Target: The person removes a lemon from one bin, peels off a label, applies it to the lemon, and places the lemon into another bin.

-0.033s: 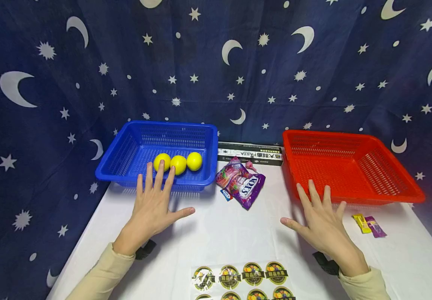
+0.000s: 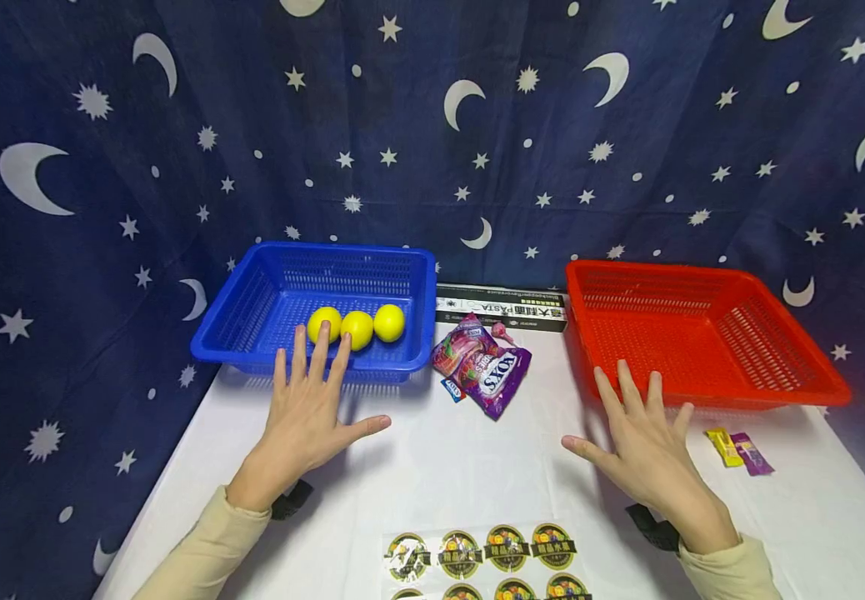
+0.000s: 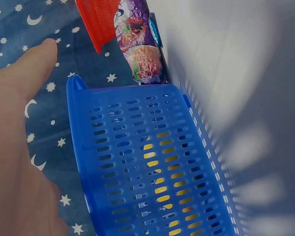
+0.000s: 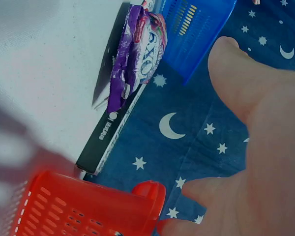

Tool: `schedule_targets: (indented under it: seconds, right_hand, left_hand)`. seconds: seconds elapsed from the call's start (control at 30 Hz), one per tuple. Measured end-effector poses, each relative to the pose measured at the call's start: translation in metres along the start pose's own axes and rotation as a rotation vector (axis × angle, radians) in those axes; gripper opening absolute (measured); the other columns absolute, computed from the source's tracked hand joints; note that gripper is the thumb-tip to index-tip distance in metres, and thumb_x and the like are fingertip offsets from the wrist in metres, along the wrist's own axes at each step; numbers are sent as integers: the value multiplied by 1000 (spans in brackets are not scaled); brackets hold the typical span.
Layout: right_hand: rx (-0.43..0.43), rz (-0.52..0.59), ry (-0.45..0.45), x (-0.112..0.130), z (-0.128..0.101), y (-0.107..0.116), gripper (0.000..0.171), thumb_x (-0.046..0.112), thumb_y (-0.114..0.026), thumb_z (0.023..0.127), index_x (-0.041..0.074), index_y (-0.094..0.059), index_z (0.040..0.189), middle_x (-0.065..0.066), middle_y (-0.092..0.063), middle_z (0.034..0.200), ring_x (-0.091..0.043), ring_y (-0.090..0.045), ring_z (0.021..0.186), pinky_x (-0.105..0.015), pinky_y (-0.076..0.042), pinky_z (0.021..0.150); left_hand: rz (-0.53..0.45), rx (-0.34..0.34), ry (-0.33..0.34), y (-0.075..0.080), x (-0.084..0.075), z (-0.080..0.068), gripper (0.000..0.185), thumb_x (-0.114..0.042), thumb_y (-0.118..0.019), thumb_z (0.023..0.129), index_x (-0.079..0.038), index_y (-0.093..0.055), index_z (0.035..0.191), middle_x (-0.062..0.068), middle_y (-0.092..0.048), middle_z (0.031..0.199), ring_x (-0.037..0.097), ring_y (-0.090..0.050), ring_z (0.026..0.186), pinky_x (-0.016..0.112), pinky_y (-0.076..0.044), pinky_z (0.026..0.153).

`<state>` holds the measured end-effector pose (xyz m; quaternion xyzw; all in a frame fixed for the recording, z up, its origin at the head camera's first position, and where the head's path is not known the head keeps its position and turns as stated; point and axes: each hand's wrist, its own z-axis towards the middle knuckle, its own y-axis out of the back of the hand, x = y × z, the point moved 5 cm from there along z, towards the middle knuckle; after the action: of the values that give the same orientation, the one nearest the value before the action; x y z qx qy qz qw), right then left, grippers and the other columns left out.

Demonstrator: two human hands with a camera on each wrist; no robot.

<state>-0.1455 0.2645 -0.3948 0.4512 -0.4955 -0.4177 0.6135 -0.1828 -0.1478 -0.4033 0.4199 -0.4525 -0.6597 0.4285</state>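
Two outspread hands (image 2: 305, 425) (image 2: 650, 454), three yellow balls (image 2: 357, 331) in one blue basket (image 2: 398, 365), one red basket (image 2: 676, 333)

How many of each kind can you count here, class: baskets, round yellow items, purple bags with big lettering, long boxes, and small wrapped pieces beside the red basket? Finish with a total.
Baskets: 2, blue basket and red basket
Round yellow items: 3
Purple bag: 1
Long box: 1
Small wrapped pieces: 2
Total: 9

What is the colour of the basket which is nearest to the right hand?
The basket is bright red; the head view shows it best.
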Motion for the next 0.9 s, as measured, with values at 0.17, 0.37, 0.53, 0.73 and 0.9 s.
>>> schedule_targets:
  seconds: [0.17, 0.37, 0.53, 0.73, 0.9]
  right_hand:
    - [16, 3, -8, 1, -2, -2, 113, 69, -71, 83, 11, -19, 165, -32, -10, 168, -70, 1, 147, -91, 9, 101]
    - [11, -9, -4, 1, -1, 0, 113, 70, -70, 82, 11, -19, 164, -32, -10, 168, -69, 1, 148, -91, 7, 101]
    - [-37, -21, 42, 10, 8, 0, 108, 66, -72, 83, 10, -24, 163, -31, -15, 168, -65, -4, 150, -90, 4, 105]
    - [-115, 60, 185, 49, 43, 3, 90, 53, -73, 89, 11, -36, 160, -26, -27, 167, -52, -17, 155, -75, -8, 120]
    - [-118, 154, 305, 96, 80, -4, 72, 49, -71, 93, 17, -48, 154, -21, -42, 161, -43, -31, 154, -64, -28, 122]
  left_hand:
    - [0, 11, -5, -2, -1, -1, 131, -91, -61, 71, -18, -10, 166, 12, 3, 175, 45, 7, 159, 71, -4, 123]
    - [-7, 11, -11, -1, 0, -2, 131, -90, -62, 72, -18, -8, 167, 11, 4, 175, 44, 10, 160, 71, -3, 123]
    - [-21, 3, -63, 7, 8, 3, 123, -85, -62, 77, -19, -10, 167, 11, 7, 175, 42, 9, 160, 70, -4, 123]
    - [-69, 25, -179, 42, 35, 33, 100, -70, -63, 89, -24, -19, 165, 9, -5, 175, 38, -4, 161, 68, -14, 122]
    - [-73, 99, -257, 71, 54, 82, 83, -60, -67, 93, -27, -34, 161, 7, -33, 168, 39, -28, 155, 67, -26, 118]
